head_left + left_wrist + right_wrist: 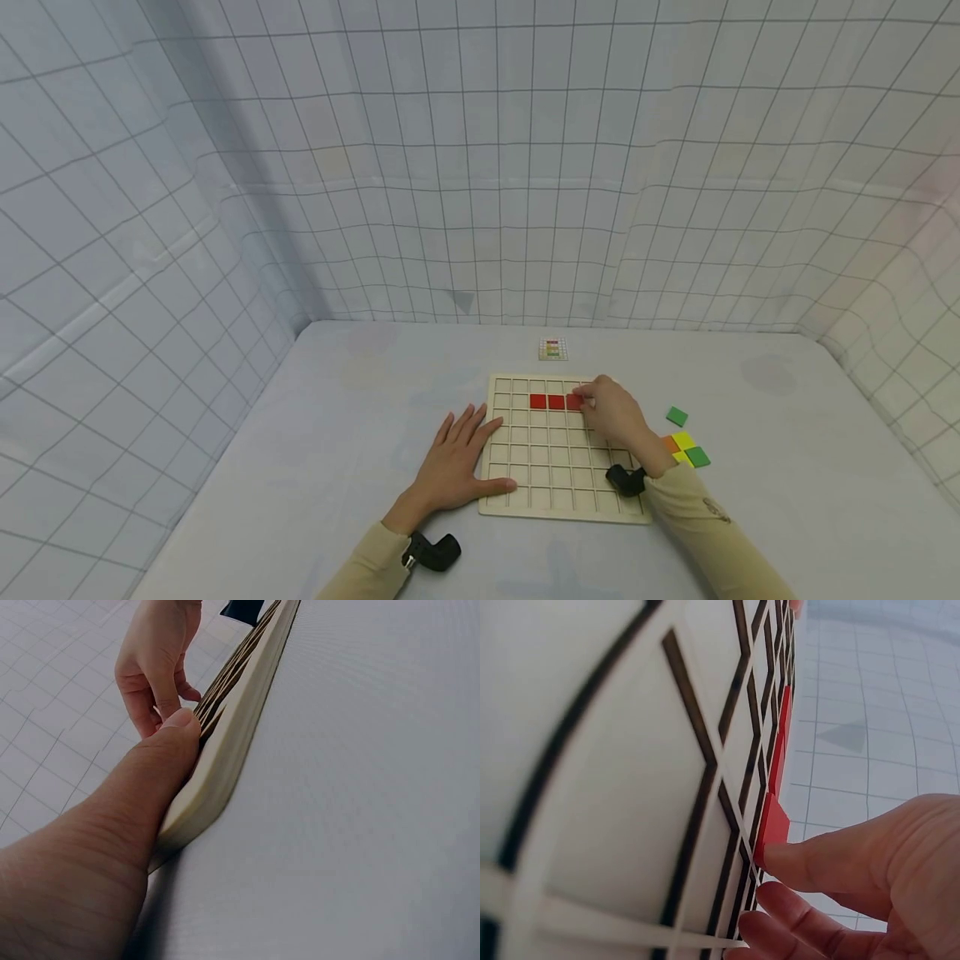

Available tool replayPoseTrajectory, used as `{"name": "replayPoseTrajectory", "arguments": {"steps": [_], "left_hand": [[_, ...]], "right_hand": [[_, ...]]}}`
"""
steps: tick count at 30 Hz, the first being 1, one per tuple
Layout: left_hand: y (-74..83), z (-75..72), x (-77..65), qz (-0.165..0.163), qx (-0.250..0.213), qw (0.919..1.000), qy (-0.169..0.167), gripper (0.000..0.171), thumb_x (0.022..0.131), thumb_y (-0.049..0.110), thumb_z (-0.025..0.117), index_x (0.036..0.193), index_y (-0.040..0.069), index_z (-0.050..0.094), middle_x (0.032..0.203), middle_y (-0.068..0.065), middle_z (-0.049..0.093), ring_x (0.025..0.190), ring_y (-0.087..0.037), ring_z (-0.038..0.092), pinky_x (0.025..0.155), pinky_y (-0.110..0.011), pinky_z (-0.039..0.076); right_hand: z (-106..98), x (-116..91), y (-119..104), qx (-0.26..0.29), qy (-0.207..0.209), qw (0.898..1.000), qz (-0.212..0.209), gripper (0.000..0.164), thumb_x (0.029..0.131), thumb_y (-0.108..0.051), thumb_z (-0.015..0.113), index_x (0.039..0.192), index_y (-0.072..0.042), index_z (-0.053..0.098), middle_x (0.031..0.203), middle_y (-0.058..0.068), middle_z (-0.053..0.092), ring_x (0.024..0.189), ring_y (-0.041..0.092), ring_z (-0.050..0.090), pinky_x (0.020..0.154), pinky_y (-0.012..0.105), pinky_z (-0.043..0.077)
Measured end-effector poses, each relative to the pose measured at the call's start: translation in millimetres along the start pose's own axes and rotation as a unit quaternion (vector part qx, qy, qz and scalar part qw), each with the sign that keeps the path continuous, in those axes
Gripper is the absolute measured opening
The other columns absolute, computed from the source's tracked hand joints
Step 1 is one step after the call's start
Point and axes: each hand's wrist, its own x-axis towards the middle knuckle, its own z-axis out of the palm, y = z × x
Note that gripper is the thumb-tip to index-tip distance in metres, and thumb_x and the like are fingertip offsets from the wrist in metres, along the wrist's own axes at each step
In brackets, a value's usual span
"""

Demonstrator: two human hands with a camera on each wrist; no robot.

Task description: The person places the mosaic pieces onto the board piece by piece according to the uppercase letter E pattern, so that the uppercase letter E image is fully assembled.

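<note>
A pale wooden board with a raised grid of square cells lies on the white table. Three red square tiles stand in a row in its upper part. My right hand pinches the rightmost red tile, which sits slightly raised at its cell in the right wrist view. Spread over the board's left edge, my left hand has straight fingers; its thumb rests on the board's near left corner area.
Right of the board lie loose tiles: a green tile, another green tile, yellow tiles and an orange tile, partly behind my right forearm. A small pattern card lies beyond the board. Gridded white curtains surround the table.
</note>
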Motion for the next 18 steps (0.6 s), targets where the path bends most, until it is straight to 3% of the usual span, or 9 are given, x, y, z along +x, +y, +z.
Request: {"name": "replayPoseTrajectory", "arguments": {"steps": [8,18], "left_hand": [[-1.0,0.7,-0.2,0.002,0.000,1.0000,0.003,0.094,0.078,0.076,0.050,0.149,0.017,0.032,0.154,-0.012,0.023,0.142,-0.029,0.013,0.112,-0.049,0.006],[-1.8,2.3,-0.2,0.007,-0.004,0.9999,0.011,0.094,0.079,0.077,0.048,0.149,0.016,0.032,0.154,-0.012,0.023,0.142,-0.030,0.013,0.112,-0.050,0.007]], "right_hand": [[1.1,-2.0,0.8,-0.009,-0.012,1.000,-0.010,0.025,0.085,-0.003,0.064,0.109,0.001,0.070,0.097,0.013,0.060,0.076,0.020,0.053,0.060,0.033,0.046],[0.7,-12.3,3.8,-0.006,-0.018,0.999,-0.042,0.028,0.085,-0.001,0.065,0.113,0.004,0.068,0.097,0.011,0.061,0.084,0.024,0.055,0.067,0.035,0.048]]}}
